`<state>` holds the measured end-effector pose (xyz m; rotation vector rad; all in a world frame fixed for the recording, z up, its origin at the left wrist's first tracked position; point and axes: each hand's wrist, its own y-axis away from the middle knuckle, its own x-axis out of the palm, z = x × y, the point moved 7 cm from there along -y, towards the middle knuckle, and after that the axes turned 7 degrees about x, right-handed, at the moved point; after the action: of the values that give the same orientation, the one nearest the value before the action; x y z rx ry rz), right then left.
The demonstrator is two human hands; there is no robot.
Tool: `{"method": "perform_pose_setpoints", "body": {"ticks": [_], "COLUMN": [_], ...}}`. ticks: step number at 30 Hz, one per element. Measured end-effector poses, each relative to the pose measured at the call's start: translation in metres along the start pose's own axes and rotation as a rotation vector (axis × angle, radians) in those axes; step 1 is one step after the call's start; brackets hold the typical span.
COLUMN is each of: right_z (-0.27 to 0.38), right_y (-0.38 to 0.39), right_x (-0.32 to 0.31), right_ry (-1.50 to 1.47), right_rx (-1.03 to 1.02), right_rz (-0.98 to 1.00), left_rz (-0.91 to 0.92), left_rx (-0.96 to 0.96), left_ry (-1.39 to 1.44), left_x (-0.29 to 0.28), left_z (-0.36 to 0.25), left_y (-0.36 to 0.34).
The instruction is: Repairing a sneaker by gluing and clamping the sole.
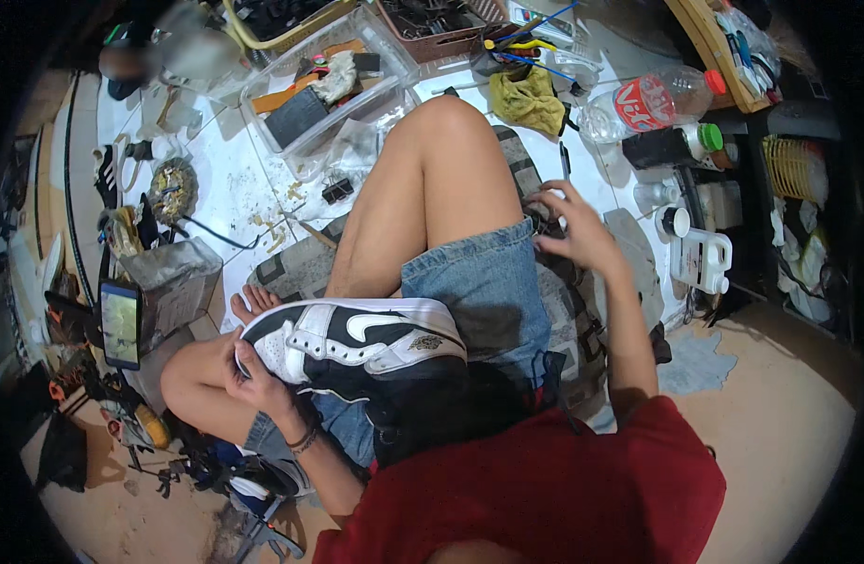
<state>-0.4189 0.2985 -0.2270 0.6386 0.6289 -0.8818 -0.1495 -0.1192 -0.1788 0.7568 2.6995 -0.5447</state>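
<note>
Across my lap lies a black and white lace-less sneaker, its side facing up and its toe toward the left. My left hand is closed around the toe end, thumb on the upper. Beside my raised knee, my right hand is held low over the patterned grey mat, with thumb and fingers apart. Small dark items between those fingers are too hard to make out. A thin black stick-like tool shows just beyond the fingertips; I cannot tell whether they touch it.
A clear plastic bin with scraps stands ahead, near a yellow cloth. Bottles, including a large clear one with a red cap, and a white jug line the right. A propped phone and clamps sit left.
</note>
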Motion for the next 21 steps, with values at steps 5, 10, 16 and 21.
{"method": "perform_pose_setpoints", "body": {"ticks": [5, 10, 16, 21], "right_z": [-0.046, -0.055, -0.038, 0.109], "right_y": [0.026, 0.021, 0.010, -0.006], "right_x": [0.048, 0.032, -0.023, -0.026], "right_ry": [0.042, -0.054, -0.650, -0.975], "right_rx": [-0.097, 0.190, 0.202, 0.030], "right_rz": [-0.388, -0.532, -0.627, -0.248], "left_rz": [0.004, -0.044, 0.001, 0.102], "left_rx": [-0.046, 0.002, 0.064, 0.218], "left_ry": [0.091, 0.129, 0.176, 0.100], "left_x": [0.002, -0.006, -0.014, -0.015], "left_z": [0.001, -0.024, -0.060, -0.093], "left_y": [0.004, 0.016, 0.026, 0.023]}}
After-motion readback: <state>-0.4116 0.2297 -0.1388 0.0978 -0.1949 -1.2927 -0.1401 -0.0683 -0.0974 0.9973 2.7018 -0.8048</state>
